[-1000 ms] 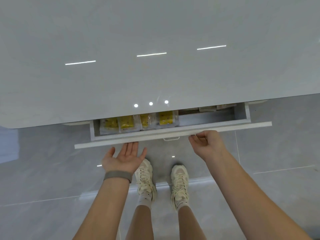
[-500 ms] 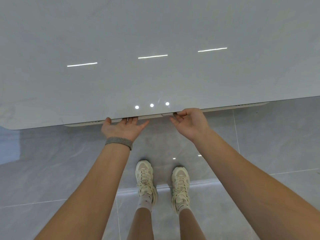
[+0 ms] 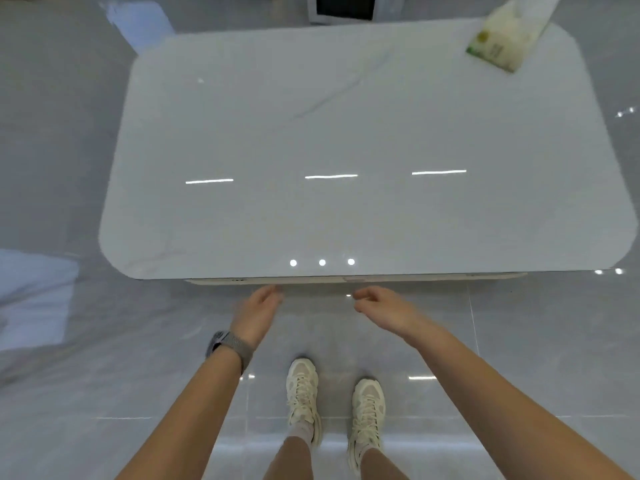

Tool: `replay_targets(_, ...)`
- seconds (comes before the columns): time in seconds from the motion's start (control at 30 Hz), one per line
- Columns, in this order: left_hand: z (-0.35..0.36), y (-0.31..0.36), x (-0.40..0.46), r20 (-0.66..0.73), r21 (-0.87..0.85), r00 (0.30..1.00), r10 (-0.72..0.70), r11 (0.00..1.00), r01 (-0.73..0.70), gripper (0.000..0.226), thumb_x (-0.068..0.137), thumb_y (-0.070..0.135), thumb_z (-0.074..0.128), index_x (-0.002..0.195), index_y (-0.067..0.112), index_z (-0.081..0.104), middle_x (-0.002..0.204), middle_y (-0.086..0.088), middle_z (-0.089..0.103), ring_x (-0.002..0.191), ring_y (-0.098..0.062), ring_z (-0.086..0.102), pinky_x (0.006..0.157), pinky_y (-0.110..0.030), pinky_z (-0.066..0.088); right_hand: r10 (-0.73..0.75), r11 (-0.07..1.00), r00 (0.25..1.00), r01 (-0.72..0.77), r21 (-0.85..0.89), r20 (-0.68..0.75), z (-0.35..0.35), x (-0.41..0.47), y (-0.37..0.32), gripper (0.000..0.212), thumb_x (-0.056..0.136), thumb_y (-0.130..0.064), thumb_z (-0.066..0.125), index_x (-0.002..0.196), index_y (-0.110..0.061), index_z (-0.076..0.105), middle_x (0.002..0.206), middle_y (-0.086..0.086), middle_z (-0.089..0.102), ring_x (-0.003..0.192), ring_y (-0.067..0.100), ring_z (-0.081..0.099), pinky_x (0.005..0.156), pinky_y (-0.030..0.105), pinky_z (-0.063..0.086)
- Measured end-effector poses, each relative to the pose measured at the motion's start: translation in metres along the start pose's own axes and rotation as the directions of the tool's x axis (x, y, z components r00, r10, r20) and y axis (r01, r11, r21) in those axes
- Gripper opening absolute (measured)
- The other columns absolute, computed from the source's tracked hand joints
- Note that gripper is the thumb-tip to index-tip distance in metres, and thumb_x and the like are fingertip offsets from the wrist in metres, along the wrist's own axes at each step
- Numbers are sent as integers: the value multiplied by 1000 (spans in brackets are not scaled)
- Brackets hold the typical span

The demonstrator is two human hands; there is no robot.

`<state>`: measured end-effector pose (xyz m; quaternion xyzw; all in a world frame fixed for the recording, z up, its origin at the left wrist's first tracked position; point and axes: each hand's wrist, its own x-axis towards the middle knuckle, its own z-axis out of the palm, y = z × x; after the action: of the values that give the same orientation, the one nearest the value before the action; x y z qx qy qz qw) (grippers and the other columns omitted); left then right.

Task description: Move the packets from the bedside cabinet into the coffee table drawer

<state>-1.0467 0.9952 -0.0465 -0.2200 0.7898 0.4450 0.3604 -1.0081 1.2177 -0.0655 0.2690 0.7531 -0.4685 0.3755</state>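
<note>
The white glossy coffee table [image 3: 346, 140] fills the upper view. Its drawer front [image 3: 415, 278] shows only as a thin strip under the near edge, pushed in, so the packets inside are hidden. My left hand [image 3: 258, 311] hangs just below that edge, fingers loosely apart and holding nothing. My right hand [image 3: 384, 308] is a little right of it, fingers curled loosely, also with nothing in it and clear of the drawer. The frame is motion-blurred.
A green and white packet [image 3: 502, 39] lies on the table's far right corner. A dark-screened white appliance [image 3: 343, 6] stands beyond the table. White bedding [image 3: 31, 296] lies at the left. My feet in cream sneakers [image 3: 334, 407] stand on grey tiles.
The drawer went from open with yellow packets showing to fully pushed in. Both hands have come off its front, and the view has risen and pulled back from the table.
</note>
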Motion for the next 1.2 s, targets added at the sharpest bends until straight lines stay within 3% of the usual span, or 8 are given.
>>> replay_targets(0.07,-28,8,-39,16,331,994,107,938,-106,43,97,26,49,140,20,46,143,-1,48,130,-20,45,102,-23,32,-72,976,997,68,-206,-14,-9,-40,-21,37,90,-23,53,126,-19,59,121,-2,61,113,15,56,88,20,40)
replay_targets(0.17,-66,19,-100,24,532,991,129,838,-122,51,97,31,47,145,17,38,149,-4,41,135,-21,40,108,-26,32,-172,894,985,160,-418,8,-17,-105,-61,37,88,-23,52,124,-17,58,121,1,62,115,19,57,88,22,42)
replay_targets(0.3,-111,22,-173,-45,597,990,137,798,-83,58,95,38,44,148,21,30,153,-3,34,137,-23,37,110,-34,34,-311,734,947,291,-614,77,-4,-180,-122,42,87,-30,54,129,-22,53,127,1,58,118,19,53,97,31,44)
replay_targets(0.5,-182,0,-263,-69,627,994,79,778,-18,58,95,40,41,149,25,28,151,-6,34,131,-28,43,104,-35,40,-376,477,908,363,-800,187,46,-263,-205,55,83,-38,57,135,-27,44,131,-1,53,122,20,47,95,33,45)
replay_targets(0.6,-233,-32,-303,-139,651,990,33,756,66,56,94,38,40,147,22,31,149,-7,36,128,-30,46,102,-38,42,-405,400,890,380,-834,211,91,-297,-238,63,81,-38,58,140,-27,38,130,-1,51,121,21,47,91,32,46)
replay_targets(0.87,-398,-202,-417,-390,510,920,-38,823,250,65,93,46,42,150,23,22,153,-5,26,134,-28,39,106,-41,38,-480,210,772,562,-800,416,314,-380,-310,63,80,-39,61,139,-24,41,133,2,53,122,23,53,95,30,46)
replay_targets(1.03,-475,-330,-497,-534,280,831,-154,896,346,66,91,45,44,150,22,24,152,-6,29,132,-29,41,105,-41,40,-487,29,657,671,-741,575,479,-432,-336,64,82,-43,60,140,-24,41,141,4,48,129,23,46,103,31,41)
replay_targets(1.2,-504,-444,-552,-575,39,755,-316,911,412,65,92,44,43,150,21,23,152,-6,27,131,-28,42,103,-39,42,-400,-139,576,730,-669,713,617,-474,-339,68,81,-42,62,142,-22,38,140,5,47,128,23,46,103,33,42)
